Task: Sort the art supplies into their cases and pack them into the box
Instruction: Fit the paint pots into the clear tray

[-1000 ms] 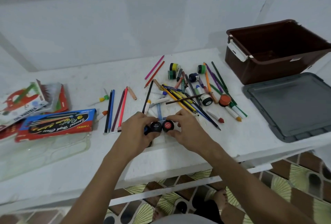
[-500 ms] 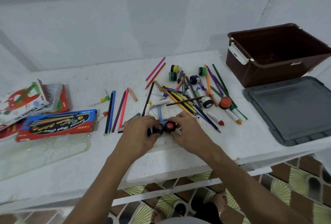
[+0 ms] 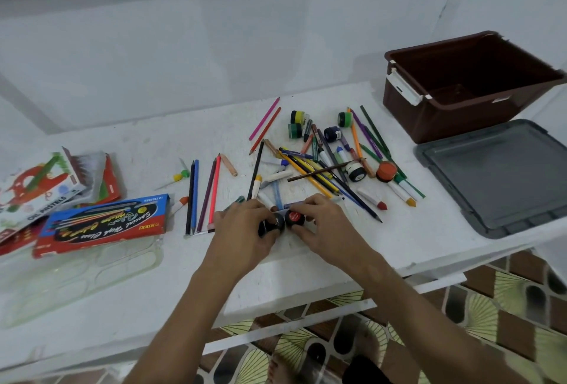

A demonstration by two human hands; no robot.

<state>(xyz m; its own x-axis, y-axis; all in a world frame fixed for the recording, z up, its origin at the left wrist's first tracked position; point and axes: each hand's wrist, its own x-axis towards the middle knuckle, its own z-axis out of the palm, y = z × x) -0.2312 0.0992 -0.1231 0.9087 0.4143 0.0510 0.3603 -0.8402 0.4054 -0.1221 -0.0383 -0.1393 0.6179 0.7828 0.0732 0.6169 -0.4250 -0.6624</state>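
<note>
The brown box stands open at the table's far right, its grey lid flat in front, cut off by the frame edge. The pencil case lies left, long axis running left to right, partly over a clear tray that is hard to make out. The left hand pinches a black pot, the right hand a red-topped pot; the pots touch, tops facing the camera, bodies hidden by fingers.
</note>
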